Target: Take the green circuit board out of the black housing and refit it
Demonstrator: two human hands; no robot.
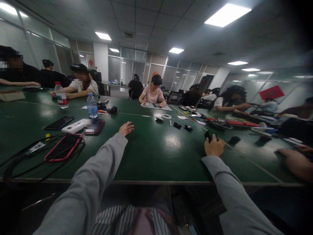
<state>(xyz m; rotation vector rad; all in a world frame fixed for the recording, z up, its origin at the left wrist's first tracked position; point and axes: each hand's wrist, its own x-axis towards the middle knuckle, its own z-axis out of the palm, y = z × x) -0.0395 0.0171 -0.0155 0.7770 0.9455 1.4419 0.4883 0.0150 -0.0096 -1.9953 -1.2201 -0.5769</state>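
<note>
- Right of centre on the dark green counter [151, 163]: small black object [208, 135], hard-edged look, pinched between thumb and finger of the right hand [214, 146]; part of it hidden by the hand, any marking too small to read.
- Left hand [126, 129]: fingers spread, holding nothing, out over the counter; contact with the surface, cannot tell.
- Clear plastic bottle with red cap [61, 96]: red-and-white label, print too blurred to read.
- Clear plastic bottle with blue-and-white label [92, 107]: pale cap, lettering not legible.
- White tag on black cord [36, 147]: dark mark, unclear; beside phone with pink frame [64, 148], dark screen.
- Behind that phone: flat black phone [60, 122], white rounded slab [75, 126], dark red case [94, 127], its face pixelated.
- Between the hands, farther back: three black oval objects [177, 125], small silver wrench [170, 123], white ring [166, 116].
- Right of right hand: two small black lumps [234, 140], blurred; another person's hand [297, 163] at counter edge.
- Background wall: tilted red sheet [271, 93], no text readable.
- Across counter: person in pink top [153, 94], hands at a pale grey board [147, 106].
</note>
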